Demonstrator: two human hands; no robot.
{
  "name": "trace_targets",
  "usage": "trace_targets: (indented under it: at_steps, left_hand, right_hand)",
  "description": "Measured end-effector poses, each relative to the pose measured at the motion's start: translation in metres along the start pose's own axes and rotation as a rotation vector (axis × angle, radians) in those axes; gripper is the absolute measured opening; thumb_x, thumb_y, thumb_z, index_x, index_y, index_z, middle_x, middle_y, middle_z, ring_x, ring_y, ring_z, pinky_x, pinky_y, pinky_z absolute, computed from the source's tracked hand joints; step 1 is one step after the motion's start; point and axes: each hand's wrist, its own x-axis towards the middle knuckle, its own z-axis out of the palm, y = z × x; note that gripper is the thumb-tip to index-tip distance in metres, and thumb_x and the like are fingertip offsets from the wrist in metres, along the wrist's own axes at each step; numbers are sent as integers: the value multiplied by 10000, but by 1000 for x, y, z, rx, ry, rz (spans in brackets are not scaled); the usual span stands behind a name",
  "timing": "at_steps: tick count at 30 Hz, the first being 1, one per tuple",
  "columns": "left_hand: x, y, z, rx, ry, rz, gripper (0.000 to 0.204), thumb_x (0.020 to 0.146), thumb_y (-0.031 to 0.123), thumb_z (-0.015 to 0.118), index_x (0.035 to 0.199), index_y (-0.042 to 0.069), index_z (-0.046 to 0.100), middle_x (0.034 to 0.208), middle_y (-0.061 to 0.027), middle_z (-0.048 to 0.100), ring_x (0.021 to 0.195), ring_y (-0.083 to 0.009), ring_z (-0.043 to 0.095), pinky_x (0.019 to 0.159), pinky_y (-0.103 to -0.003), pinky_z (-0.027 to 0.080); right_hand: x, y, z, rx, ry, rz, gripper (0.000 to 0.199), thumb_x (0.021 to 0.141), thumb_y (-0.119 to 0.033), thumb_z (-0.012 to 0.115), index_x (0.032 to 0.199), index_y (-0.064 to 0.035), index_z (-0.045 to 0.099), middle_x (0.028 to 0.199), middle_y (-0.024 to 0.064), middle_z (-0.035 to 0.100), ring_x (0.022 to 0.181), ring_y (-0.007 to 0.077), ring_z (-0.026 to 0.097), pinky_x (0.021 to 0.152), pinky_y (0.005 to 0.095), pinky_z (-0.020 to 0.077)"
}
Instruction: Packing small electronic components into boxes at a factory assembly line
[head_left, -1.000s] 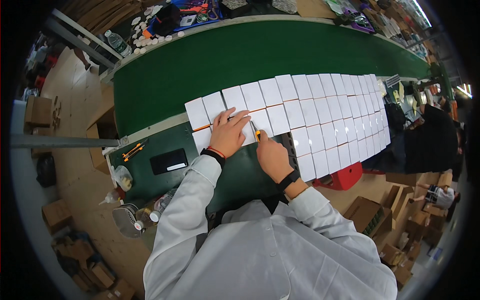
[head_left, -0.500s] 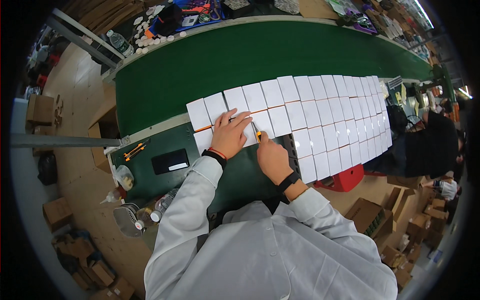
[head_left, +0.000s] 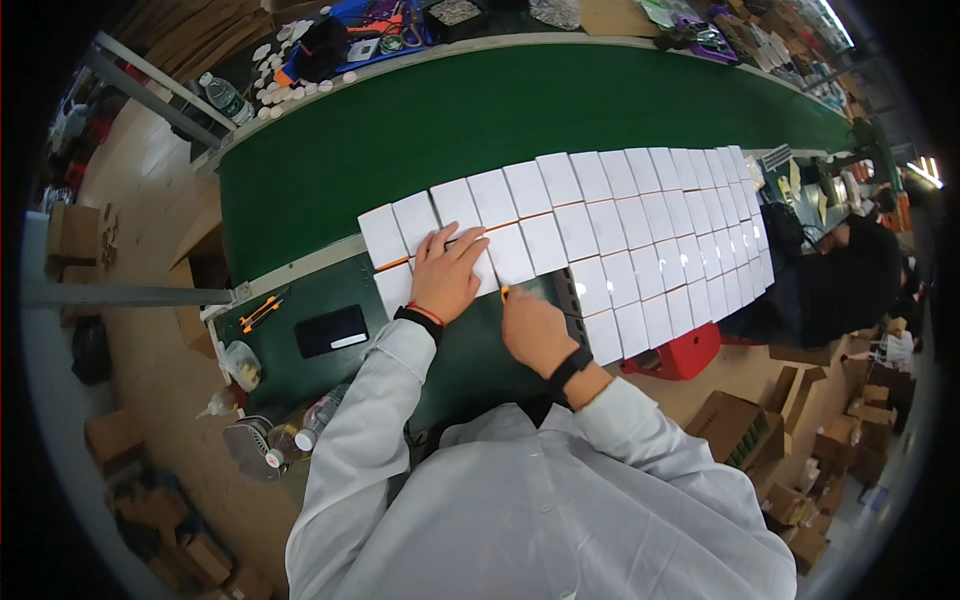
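My left hand lies with its fingers stretched over white boxes at the left end of a packed block of them. Under and beside that hand, a white box shows its plain top. My right hand is closed round a utility knife with an orange handle; its tip is at the near edge between two of the boxes, and most of the handle is hidden in my fist. Thin orange lines show in the gaps between some boxes.
A black phone and another orange utility knife lie on the green table to the left. Plastic bottles stand at the near left edge. A red stool and a person in dark clothes are at the right.
My right hand has drawn the knife toward me, from between the boxes to their near edge. My left hand stays pressed on the boxes. The view has shifted slightly.
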Motion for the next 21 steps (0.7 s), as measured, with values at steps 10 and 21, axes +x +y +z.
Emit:
trace_targets:
  at_steps: [10, 21]
  left_hand:
    - [47, 21, 19, -11, -55, 109, 536, 761, 37, 613, 1279, 167, 658, 1441, 40, 538, 1385, -304, 398, 1137, -494, 321]
    - [48, 18, 22, -33, -89, 98, 539, 755, 71, 643, 1278, 199, 662, 1456, 69, 515, 1384, -295, 398, 1164, -523, 306]
  right_hand:
    - [7, 50, -23, 33, 202, 64, 324, 903, -146, 595, 1192, -20, 520, 819, 162, 702, 705, 365, 707, 604, 453, 570]
    - [13, 55, -5, 0, 243, 65, 310, 913, -120, 584, 1204, -31, 527, 812, 143, 698, 686, 344, 708, 600, 438, 575]
